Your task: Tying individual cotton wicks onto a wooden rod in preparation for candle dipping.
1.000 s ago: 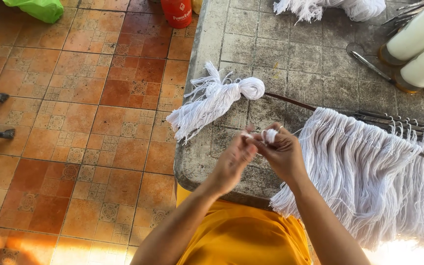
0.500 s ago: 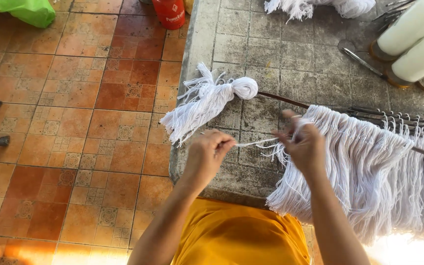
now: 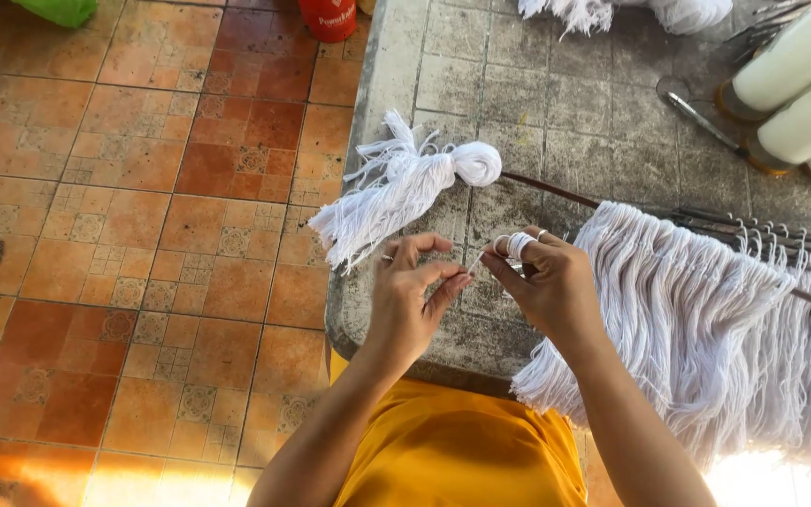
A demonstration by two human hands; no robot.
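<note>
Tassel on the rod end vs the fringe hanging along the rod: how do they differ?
The tassel is one tight bundle with a knotted round head; the fringe is a wide curtain of many loose strands. The tassel lies left of both hands, angled toward the table edge; the fringe drapes over the front edge, right of the right hand. Both are white yarn.

You have two hands at work: your left hand (image 3: 408, 299) and your right hand (image 3: 544, 282). On the counter (image 3: 556, 103) you see one tied white yarn tassel (image 3: 405, 188), one thin dark rod (image 3: 556, 191), and one wide fringe of white yarn (image 3: 706, 319) hanging from it. At the far right stand two white cones of thread (image 3: 800, 84); a third is barely visible. One red container (image 3: 328, 17) sits on the floor.
</note>
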